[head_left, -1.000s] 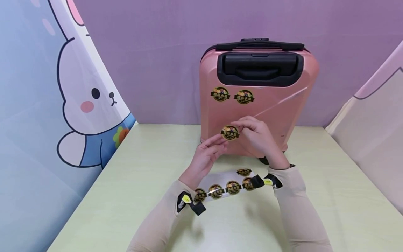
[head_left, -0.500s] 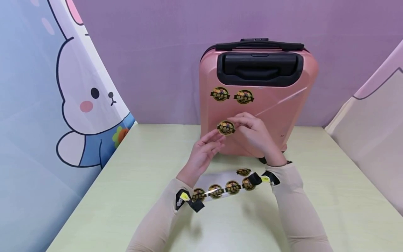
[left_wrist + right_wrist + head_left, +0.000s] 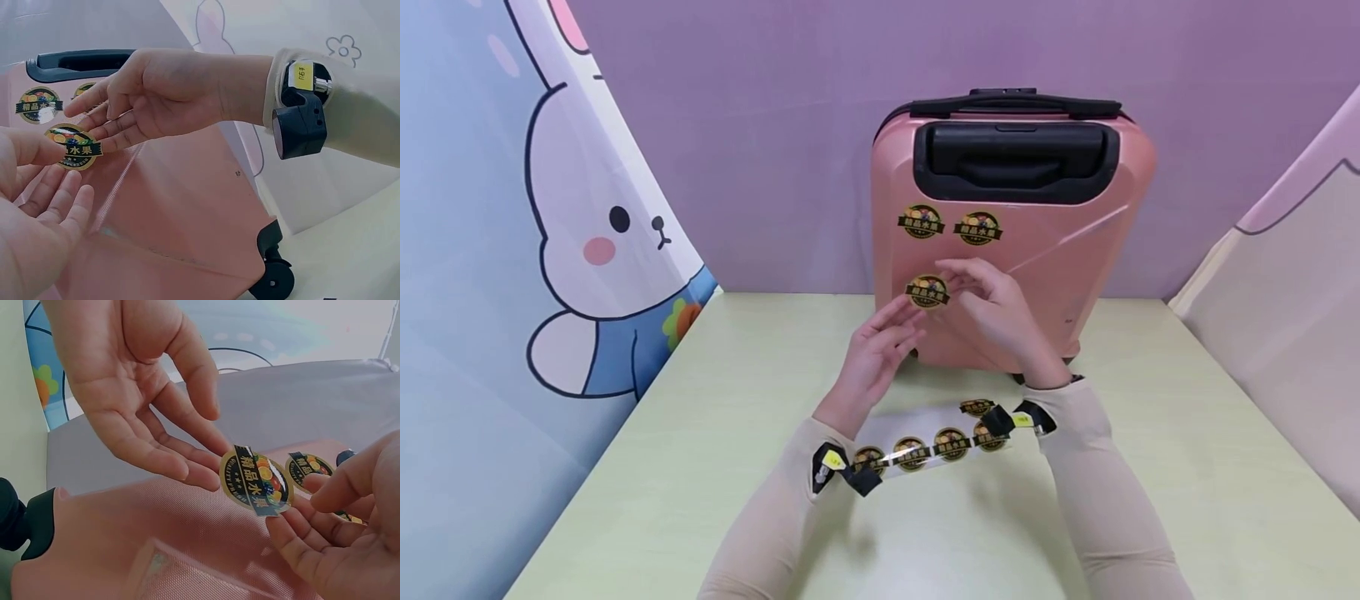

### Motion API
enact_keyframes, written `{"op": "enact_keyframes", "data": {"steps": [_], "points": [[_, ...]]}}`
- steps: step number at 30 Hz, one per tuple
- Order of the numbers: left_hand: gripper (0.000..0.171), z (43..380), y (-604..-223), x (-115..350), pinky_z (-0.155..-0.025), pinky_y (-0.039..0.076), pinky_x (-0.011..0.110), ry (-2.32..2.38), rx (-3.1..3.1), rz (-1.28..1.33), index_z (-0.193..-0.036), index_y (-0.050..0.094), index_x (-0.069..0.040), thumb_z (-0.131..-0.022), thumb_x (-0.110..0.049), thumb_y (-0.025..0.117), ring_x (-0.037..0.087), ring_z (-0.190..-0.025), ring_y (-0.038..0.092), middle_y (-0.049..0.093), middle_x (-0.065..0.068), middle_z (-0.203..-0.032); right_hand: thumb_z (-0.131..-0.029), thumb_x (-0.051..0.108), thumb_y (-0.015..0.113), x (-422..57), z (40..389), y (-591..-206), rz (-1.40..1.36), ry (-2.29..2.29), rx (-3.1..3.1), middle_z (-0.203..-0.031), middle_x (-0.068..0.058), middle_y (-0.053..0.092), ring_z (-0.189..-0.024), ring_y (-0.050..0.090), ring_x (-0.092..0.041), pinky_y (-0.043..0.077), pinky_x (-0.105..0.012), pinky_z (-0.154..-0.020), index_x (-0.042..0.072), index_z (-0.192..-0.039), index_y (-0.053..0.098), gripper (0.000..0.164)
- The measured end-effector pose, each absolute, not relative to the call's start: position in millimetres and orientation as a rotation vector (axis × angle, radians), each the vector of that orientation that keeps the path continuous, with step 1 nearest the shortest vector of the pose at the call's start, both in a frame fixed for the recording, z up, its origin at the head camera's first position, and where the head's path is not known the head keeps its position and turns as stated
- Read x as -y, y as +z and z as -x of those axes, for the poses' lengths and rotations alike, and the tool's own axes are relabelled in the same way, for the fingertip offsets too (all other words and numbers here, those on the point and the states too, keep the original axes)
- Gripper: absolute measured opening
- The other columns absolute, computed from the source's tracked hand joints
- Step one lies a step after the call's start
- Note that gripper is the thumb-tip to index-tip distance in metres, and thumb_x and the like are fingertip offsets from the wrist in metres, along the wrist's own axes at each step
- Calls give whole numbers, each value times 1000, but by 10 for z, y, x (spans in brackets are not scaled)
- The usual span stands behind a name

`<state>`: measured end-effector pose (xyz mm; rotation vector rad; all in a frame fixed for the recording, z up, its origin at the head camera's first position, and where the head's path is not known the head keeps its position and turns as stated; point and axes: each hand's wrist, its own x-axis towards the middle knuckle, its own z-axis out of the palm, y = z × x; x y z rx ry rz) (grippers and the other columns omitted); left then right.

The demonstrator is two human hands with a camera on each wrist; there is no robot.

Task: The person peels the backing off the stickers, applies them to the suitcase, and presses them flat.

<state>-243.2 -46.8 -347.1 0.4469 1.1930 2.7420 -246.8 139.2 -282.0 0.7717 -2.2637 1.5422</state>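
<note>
A round black-and-gold fruit sticker [image 3: 927, 292] is between my two hands, in front of the pink suitcase [image 3: 1052, 283]. My left hand [image 3: 874, 358] touches its left edge with a nearly straight index finger; the thumb stands apart in the right wrist view. Fingertips of my right hand [image 3: 992, 304] meet the opposite edge, with the index finger stretched above and the thumb away from the sticker [image 3: 257, 481]. Whether the sticker touches the suitcase, I cannot tell. Two matching stickers, one on the left [image 3: 921, 222] and one on the right [image 3: 978, 227], lie on the suitcase below its black handle.
On the pale table [image 3: 700, 500], a clear backing sheet [image 3: 902, 422] with several more stickers lies below my wrists. Behind the suitcase hangs a purple cloth [image 3: 760, 150]. A rabbit-printed cloth [image 3: 580, 208] borders the left side. Black wheels [image 3: 272, 279] show under the suitcase.
Both hands have moved up and slightly left with the sticker, towards the two stickers on the suitcase. My right index finger has lifted off the sticker's edge.
</note>
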Motion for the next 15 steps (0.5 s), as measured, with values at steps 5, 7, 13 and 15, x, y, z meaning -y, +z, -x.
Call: {"op": "enact_keyframes", "data": {"steps": [5,7,13,15], "points": [[47,2447,-3453,489,-101,49,38,2758,-1198,-451,-121,69,-12,-92,16,44,20,-112,63,69,0,-110,-93,-12,44,-1356,2494,-2829,-782,1597,2221,-121,-23,60,-111,58,-34,46,-44,-101,-8,-130,57,40],[47,2458,-3446,495,-102,48,39,2764,-1201,-442,-127,65,-9,-92,15,44,21,-114,62,69,0,-111,-93,-12,43,-1346,2500,-2829,-783,1609,2210,-123,-24,60,-113,58,-34,46,-44,-102,-8,-131,57,41],[51,2489,-3415,508,-105,46,40,2759,-1231,-433,-144,46,3,-94,14,43,21,-118,60,68,-1,-114,-92,-13,44,-1322,2512,-2828,-787,1634,2169,-126,-23,60,-117,57,-32,46,-41,-103,-8,-131,57,41],[52,2497,-3399,515,-105,46,40,2759,-1235,-431,-146,41,5,-94,13,43,20,-117,61,67,0,-114,-92,-13,44,-1312,2504,-2821,-784,1648,2163,-127,-23,60,-118,56,-32,45,-40,-104,-8,-130,57,41]]}}
